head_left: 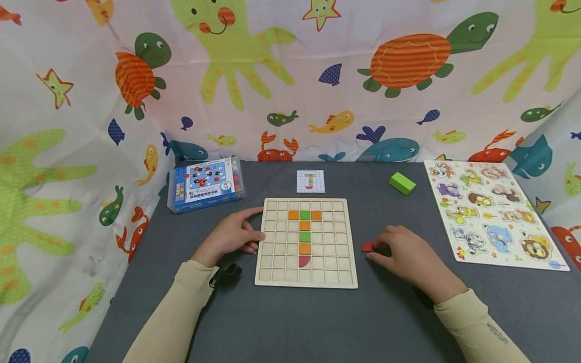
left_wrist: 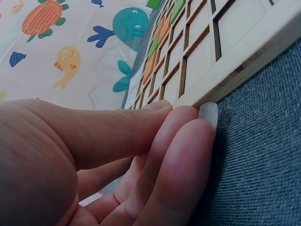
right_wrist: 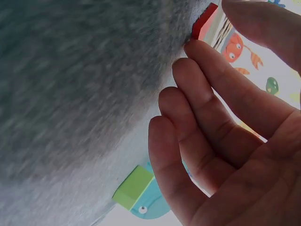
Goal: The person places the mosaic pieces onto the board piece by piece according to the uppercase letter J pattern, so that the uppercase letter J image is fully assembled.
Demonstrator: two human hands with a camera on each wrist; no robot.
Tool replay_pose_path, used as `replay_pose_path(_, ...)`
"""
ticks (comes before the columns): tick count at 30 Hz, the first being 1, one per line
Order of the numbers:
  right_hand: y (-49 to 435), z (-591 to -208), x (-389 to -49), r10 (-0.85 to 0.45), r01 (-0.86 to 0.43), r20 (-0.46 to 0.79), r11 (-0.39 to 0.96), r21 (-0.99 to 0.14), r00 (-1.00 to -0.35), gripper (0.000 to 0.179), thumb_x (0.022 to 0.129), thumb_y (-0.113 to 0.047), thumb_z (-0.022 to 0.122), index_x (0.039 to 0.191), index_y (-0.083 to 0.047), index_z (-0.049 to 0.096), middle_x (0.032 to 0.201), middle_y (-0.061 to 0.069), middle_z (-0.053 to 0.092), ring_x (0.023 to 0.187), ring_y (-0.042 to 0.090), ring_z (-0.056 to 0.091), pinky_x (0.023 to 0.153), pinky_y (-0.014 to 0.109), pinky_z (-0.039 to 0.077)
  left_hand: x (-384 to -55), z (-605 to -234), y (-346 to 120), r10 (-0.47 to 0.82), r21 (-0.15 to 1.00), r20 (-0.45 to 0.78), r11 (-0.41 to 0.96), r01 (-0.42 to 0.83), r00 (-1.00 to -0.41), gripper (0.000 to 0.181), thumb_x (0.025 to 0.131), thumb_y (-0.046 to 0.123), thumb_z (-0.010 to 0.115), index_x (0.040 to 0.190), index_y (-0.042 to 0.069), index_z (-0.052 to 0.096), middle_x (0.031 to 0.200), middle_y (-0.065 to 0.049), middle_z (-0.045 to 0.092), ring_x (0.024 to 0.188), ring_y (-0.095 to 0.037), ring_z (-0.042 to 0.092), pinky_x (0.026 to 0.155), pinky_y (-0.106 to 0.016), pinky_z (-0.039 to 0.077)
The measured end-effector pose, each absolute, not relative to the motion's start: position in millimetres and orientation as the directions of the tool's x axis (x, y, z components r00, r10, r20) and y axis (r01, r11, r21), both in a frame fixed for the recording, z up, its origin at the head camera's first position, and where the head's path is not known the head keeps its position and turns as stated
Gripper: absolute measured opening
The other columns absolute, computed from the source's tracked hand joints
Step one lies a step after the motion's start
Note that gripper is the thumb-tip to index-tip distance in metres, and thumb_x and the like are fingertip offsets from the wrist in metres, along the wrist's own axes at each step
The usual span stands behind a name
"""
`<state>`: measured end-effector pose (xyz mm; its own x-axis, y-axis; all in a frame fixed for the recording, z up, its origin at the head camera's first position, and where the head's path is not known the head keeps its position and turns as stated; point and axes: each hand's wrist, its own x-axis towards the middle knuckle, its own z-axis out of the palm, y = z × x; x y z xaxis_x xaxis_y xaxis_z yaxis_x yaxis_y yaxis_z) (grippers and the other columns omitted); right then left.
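Observation:
A light wooden grid board [head_left: 328, 277] lies at the centre in the head view. Orange and green square tiles [head_left: 304, 237] form a T on it, with a red quarter-round tile [head_left: 303, 260] at the foot of the stem. My left hand [head_left: 233, 232] holds the board's left edge, index finger stretched along the far corner; in the left wrist view its thumb [left_wrist: 155, 107] lies at the rim and curled fingers press the side. To the right of the board, my right hand [head_left: 406, 254] pinches a small red tile [right_wrist: 205, 22] between thumb and index fingertip, low over the table.
Behind the board lies a small pattern card [head_left: 310, 181]. A blue boxed set [head_left: 204, 184] stands at the back left. A green block [head_left: 402, 183] lies at the back right, beside an animal puzzle board [head_left: 499, 214]. A printed sea-animal cloth [head_left: 295, 65] hangs behind the grey table.

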<state>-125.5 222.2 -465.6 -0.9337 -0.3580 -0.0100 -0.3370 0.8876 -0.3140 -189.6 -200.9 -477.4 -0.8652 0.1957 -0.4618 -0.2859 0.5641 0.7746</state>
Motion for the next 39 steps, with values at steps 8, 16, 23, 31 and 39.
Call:
replay_pose_path(8,208,-471,-135,-0.341,-0.323,0.002,0.890,-0.321,-0.940,0.027,0.087,-0.037,0.091,0.098,-0.013,0.082,0.094,-0.001,0.070,0.089,0.017,0.063,0.080,0.045,0.062,-189,-477,-202,0.192,0.773,-0.465,0.564,-0.291,-0.864,0.080,0.095,0.021,0.086,0.165,0.030,0.046,0.094,-0.015,0.070,0.071,-0.022,0.075,0.067,-0.033,0.067)
replay_pose_path(16,210,-471,-136,-0.355,-0.340,0.018,0.880,-0.331,-0.935,0.020,0.087,-0.028,0.090,0.097,-0.013,0.081,0.093,-0.002,0.070,0.089,0.016,0.063,0.080,0.045,0.061,-191,-478,-200,0.182,0.757,-0.478,0.581,-0.299,-0.859,0.081,0.095,0.023,0.086,0.165,0.030,0.046,0.094,-0.014,0.070,0.072,-0.023,0.075,0.067,-0.032,0.067)
replay_pose_path(23,201,-465,-140,-0.374,-0.366,0.047,0.864,-0.346,-0.926,0.015,0.090,-0.026,0.087,0.097,-0.014,0.083,0.092,-0.002,0.071,0.089,0.017,0.064,0.081,0.044,0.061,-191,-479,-201,0.185,0.759,-0.472,0.582,-0.291,-0.862,0.081,0.095,0.023,0.086,0.165,0.029,0.046,0.094,-0.014,0.071,0.072,-0.022,0.076,0.067,-0.032,0.067)
replay_pose_path(31,148,-451,-144,-0.422,-0.403,0.037,0.831,-0.384,-0.906,0.016,0.095,-0.032,0.084,0.094,-0.016,0.081,0.093,-0.001,0.070,0.091,0.015,0.060,0.078,0.036,0.058,-190,-478,-202,0.185,0.761,-0.468,0.581,-0.288,-0.864,0.081,0.095,0.023,0.086,0.165,0.030,0.046,0.093,-0.014,0.071,0.072,-0.022,0.075,0.067,-0.032,0.067)
replay_pose_path(39,89,-449,-138,-0.532,-0.518,0.084,0.756,-0.401,-0.842,0.016,0.095,-0.032,0.083,0.087,-0.019,0.081,0.085,-0.005,0.068,0.086,0.012,0.057,0.073,0.029,0.056,-190,-477,-203,0.198,0.764,-0.469,0.581,-0.283,-0.861,0.080,0.096,0.023,0.085,0.165,0.028,0.045,0.093,-0.013,0.071,0.070,-0.021,0.075,0.067,-0.031,0.067)
